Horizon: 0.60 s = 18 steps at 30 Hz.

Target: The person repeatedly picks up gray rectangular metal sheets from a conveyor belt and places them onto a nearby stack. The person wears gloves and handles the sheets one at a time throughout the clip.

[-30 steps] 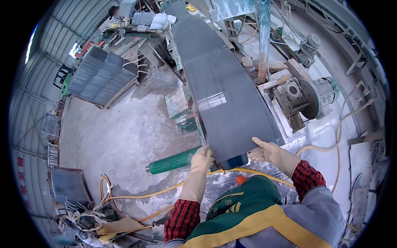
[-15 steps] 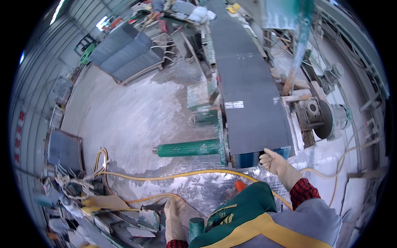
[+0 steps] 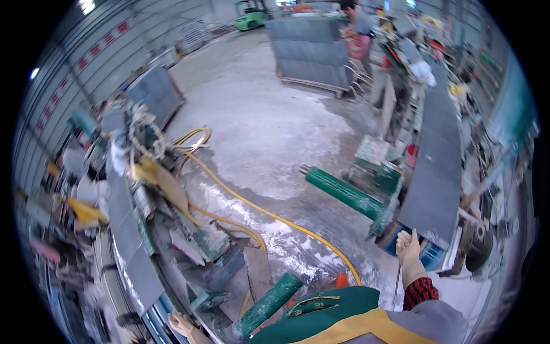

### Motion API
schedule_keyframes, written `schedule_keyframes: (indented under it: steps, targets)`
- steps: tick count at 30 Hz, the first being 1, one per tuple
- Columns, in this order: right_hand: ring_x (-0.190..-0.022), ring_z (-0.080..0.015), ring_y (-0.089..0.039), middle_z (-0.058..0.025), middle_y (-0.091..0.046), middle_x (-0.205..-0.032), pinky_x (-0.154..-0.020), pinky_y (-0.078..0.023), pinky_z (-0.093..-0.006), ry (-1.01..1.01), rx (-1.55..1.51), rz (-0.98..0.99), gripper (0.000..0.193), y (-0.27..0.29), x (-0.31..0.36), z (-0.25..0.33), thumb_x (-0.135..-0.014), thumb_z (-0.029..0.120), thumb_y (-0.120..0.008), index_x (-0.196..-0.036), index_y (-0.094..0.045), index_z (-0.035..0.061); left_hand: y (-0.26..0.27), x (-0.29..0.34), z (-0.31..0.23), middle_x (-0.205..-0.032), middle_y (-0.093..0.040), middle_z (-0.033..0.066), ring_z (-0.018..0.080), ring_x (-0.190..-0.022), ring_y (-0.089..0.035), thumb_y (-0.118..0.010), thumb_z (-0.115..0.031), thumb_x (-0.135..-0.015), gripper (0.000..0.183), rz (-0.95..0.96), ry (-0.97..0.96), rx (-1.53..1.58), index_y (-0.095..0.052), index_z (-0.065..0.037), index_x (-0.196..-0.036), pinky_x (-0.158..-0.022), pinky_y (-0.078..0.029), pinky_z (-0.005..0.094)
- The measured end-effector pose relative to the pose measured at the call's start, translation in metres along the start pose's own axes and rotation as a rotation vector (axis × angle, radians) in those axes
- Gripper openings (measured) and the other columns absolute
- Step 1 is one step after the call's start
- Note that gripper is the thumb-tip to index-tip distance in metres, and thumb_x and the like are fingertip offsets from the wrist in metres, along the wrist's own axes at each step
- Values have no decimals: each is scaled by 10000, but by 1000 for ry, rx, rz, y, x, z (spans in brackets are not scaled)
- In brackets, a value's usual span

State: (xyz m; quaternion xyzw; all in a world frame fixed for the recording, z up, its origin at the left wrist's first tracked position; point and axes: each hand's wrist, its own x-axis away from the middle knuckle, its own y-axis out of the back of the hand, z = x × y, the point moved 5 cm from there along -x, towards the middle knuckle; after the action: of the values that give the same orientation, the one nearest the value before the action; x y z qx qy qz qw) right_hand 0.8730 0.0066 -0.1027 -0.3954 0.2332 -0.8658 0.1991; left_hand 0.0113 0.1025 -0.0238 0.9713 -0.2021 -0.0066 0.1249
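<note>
Both my hands wear cream work gloves. My right hand (image 3: pixel 408 252) is at the near end of the right conveyor, its fingers curled beside the blue roller (image 3: pixel 433 256) and just short of a grey slab (image 3: pixel 431 212). A thin dark line runs down beside this hand; whether the hand grips it, I cannot make out. Low on the left, my left hand (image 3: pixel 182 324) reaches with its fingers stretched toward the end of the left conveyor, next to another grey slab (image 3: pixel 144 282). No object shows in it. A green apron (image 3: pixel 335 304) covers my front.
Between the conveyors, a yellow hose (image 3: pixel 269 215) crosses the wet floor. Green cylinders (image 3: pixel 344 192) jut out from the frames. Scrap boards (image 3: pixel 260 272) lean by the left conveyor. Slab stacks (image 3: pixel 309 49) stand farther off, with a person (image 3: pixel 360 31) beside one and a green forklift (image 3: pixel 250 16) behind.
My view has swung left, bringing the left conveyor and the person into sight. My left hand has moved out toward the left conveyor; my right hand remains by the right conveyor's end.
</note>
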Motion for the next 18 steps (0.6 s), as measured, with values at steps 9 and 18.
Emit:
schedule_keyframes:
  steps: [9, 18]
  targets:
    - [-664, -236, -631, -111, -688, -907, -553, -537, -348, -137, 240, -92, 497, -27, 6, -144, -1000, 498, -428, -1062, -605, 37, 96, -73, 49, -1418, -462, 239, 373, -1313, -438, -460, -306, -1016, 525, -81, -416, -696, -406, 28, -1417, -1123, -330, 382]
    - [-1019, -325, -659, -208, -636, -1208, -859, -561, -401, -286, 436, 291, 512, -179, 72, -239, -1023, 399, -420, -1277, -517, -35, 66, -82, 31, -1456, -397, 245, 457, -1335, -353, -506, -234, -970, 559, 19, -725, -811, -346, 18, -1443, -1129, -291, 483]
